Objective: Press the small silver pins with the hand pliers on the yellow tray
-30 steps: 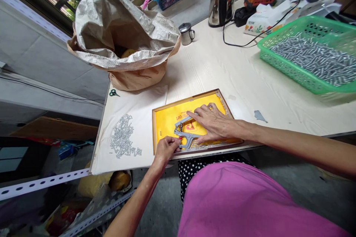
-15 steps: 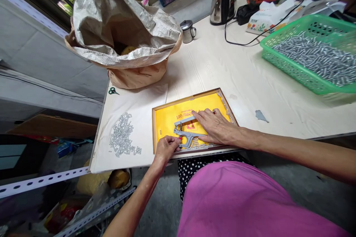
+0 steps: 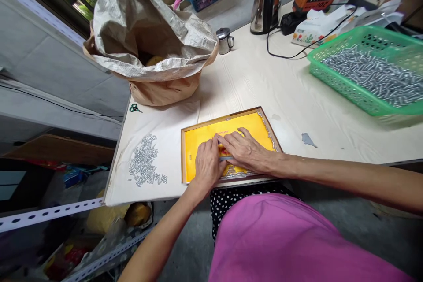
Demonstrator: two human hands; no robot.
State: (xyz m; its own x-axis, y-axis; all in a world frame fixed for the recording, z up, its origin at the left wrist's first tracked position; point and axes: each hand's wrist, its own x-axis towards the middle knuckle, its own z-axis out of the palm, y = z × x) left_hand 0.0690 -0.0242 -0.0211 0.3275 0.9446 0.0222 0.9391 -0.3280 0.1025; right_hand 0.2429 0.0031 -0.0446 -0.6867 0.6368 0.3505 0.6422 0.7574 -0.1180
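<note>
A shallow tray [image 3: 183, 154] with a yellow lining [image 3: 194, 141] lies in front of me. Over it, my right hand [image 3: 247, 150] is closed round the handles of grey spring-loaded pliers [image 3: 226, 157]. My left hand [image 3: 209, 158] is wrapped over the other end of the pliers, its fingertips meeting those of the right. Between them the two hands cover most of the tool, so its jaws and spring are hidden. Small metal pins [image 3: 241, 172] lie along the tray's near and right edges.
On the left is a loose pile of clear-looking small tubes [image 3: 143, 161], with green-handled scissors [image 3: 135, 108] behind. A large woven sack [image 3: 165, 86] stands at the back left. At right sits a green basket [image 3: 346, 81] of metal pins; a kettle [image 3: 266, 4] and lidded cup [image 3: 224, 42] stand farther back.
My left hand has gone from pinching near the jaws with its fingertips to wrapping over the pliers' end. The pliers' handles look closer together, and my right hand has moved slightly left.
</note>
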